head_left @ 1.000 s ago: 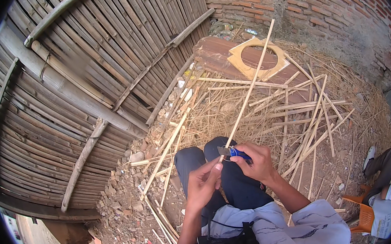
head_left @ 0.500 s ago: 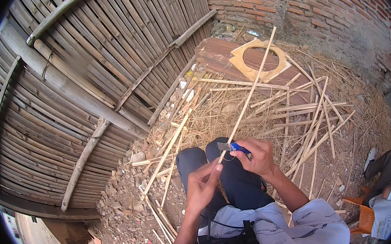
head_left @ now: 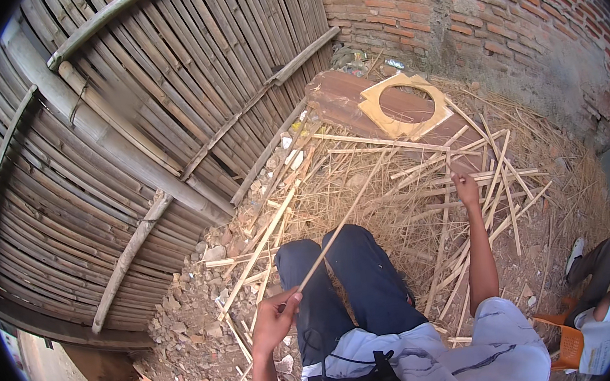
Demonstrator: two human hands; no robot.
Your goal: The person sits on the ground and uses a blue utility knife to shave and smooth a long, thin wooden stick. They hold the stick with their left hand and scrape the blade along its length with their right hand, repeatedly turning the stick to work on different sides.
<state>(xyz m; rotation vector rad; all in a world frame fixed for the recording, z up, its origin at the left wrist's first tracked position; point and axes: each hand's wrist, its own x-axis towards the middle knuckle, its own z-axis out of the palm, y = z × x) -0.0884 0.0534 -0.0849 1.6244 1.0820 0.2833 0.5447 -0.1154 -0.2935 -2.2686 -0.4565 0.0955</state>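
A long, thin bamboo strip (head_left: 344, 220) is pinched near its lower end in my left hand (head_left: 277, 318), beside my left knee. It slants up and away to the right, passing in front of my knees over the straw. My right hand (head_left: 466, 188) is stretched out to the far right with its fingers closed, above a heap of split bamboo strips (head_left: 494, 205). Whatever those fingers hold, if anything, is too small and hidden to make out. No knife blade or handle shows in it now.
A yellowish board with a round hole (head_left: 433, 108) lies on a brown panel (head_left: 337, 99) at the back. A bamboo wall (head_left: 185, 84) stands left, a brick wall (head_left: 508, 16) behind. Another person (head_left: 604, 323) sits at lower right by an orange plastic chair (head_left: 569, 345).
My right hand has left the strip and moved far right; the blue cutter knife it held against the strip no longer shows. My left hand has drawn the strip down and left.
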